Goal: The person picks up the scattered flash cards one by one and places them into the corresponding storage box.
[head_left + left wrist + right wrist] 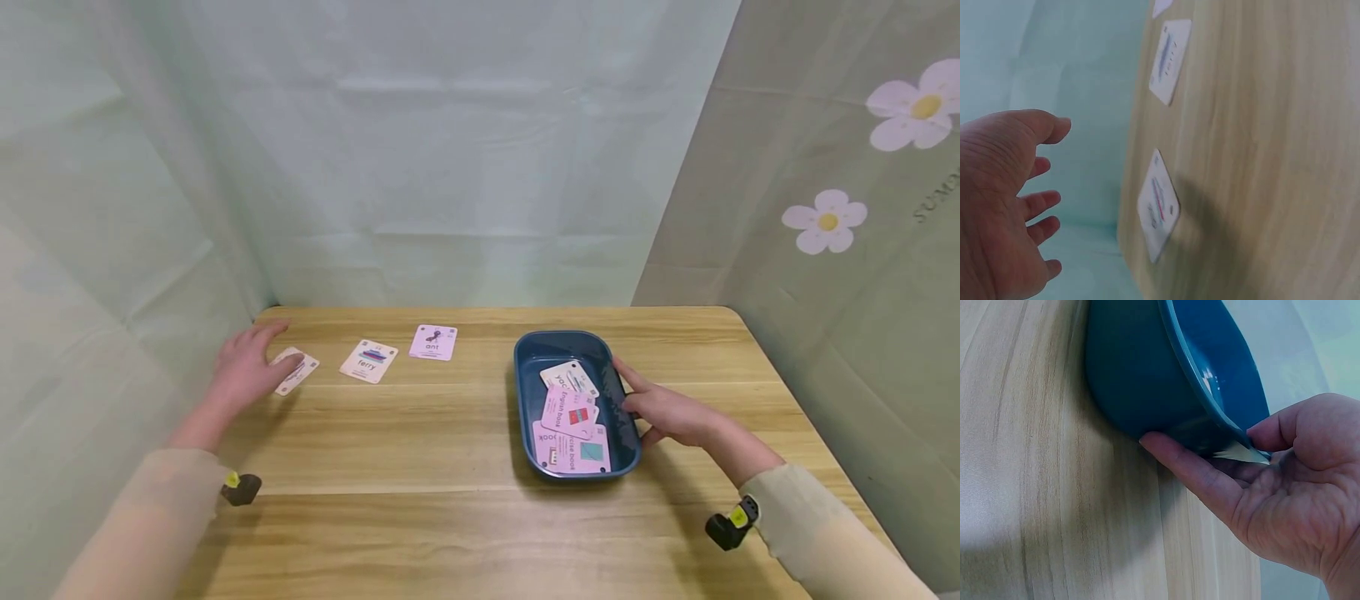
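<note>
My left hand hovers over a white picture card at the table's left, partly hiding it in the head view. In the left wrist view its fingers are spread and loosely bent, holding nothing, and that card lies apart from them. A white "ferry" card and a pink "ant" card lie further right. My right hand grips the right side of a dark blue tray, thumb at the rim and fingers along the outer wall.
Inside the tray several cards overlap: a white one with a boat, a pink "English book" card and other pink cards below. Pale curtains rise behind and beside the wooden table. Each wrist carries a small black camera.
</note>
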`<action>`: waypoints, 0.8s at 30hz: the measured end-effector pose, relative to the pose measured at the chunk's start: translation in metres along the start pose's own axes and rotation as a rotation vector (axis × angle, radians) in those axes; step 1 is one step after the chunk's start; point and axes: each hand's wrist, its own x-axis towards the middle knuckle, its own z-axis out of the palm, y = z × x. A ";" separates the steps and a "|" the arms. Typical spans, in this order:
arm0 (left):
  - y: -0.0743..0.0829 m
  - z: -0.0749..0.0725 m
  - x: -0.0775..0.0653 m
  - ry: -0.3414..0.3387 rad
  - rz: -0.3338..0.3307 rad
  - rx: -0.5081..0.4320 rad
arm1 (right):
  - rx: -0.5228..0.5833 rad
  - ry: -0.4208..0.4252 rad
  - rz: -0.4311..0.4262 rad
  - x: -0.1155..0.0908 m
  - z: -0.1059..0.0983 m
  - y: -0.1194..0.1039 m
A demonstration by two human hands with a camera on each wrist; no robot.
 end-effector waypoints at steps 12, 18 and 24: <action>-0.030 0.013 -0.006 -0.149 -0.117 0.050 | -0.005 -0.009 -0.018 0.001 0.000 -0.001; -0.038 0.018 -0.010 -0.165 -0.136 0.077 | -0.009 -0.005 -0.013 0.001 0.000 0.001; -0.042 0.019 -0.012 -0.181 -0.170 0.097 | -0.002 0.007 -0.007 0.000 0.000 0.001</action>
